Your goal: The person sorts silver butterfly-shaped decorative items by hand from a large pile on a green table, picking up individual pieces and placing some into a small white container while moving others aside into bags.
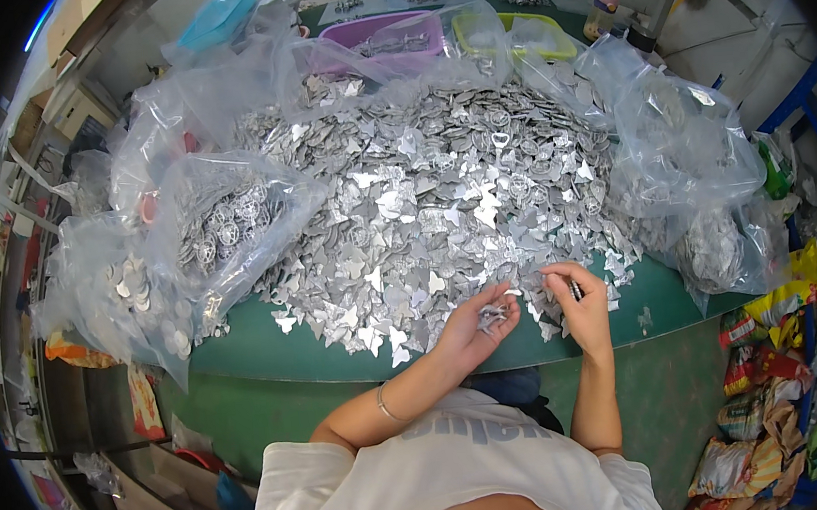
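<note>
Green table [271, 350], metal pieces [442, 194], both hands.

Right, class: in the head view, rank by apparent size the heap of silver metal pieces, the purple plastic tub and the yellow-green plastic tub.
1. Heap of silver metal pieces, clearly largest.
2. Purple plastic tub and yellow-green plastic tub look alike; both lie far off, partly hidden by clear bags, so unranked.

A: State the position of each grip.

B: Left grip [478, 325] cupped, holding small silver metal pieces [489, 317]. Right grip [580, 304] pinches a thin dark item, too small to identify.

A: Surroundings?

B: Large pile of silver pieces [441, 184] on the green surface [271, 350]; clear plastic bags [221, 223] flank it.
</note>
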Demonstrator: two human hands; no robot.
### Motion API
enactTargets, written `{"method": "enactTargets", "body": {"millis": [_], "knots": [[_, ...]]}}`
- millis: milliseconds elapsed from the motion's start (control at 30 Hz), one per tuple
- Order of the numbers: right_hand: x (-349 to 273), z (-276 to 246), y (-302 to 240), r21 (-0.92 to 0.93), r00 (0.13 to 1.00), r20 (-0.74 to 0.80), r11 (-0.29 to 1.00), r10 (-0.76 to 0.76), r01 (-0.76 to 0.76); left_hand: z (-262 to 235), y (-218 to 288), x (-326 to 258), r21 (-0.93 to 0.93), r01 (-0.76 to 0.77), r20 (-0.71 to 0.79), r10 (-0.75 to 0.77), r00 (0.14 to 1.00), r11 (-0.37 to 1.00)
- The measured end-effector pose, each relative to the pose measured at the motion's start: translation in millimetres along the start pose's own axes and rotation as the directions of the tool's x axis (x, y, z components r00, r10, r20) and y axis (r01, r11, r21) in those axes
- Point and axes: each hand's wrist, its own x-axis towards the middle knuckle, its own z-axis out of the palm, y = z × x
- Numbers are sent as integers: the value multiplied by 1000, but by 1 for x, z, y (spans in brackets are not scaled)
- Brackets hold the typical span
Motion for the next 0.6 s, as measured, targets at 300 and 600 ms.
{"method": "enactTargets", "body": {"millis": [300, 600], "knots": [[-14, -16, 27, 489, 933, 115, 799, 340, -351, 127, 141, 54, 2, -536, 93, 533, 841, 844], [-22, -29, 38, 857, 922, 4, 474, 387, -202, 242, 218, 133, 582, -650, 254, 651, 716, 488]]}}
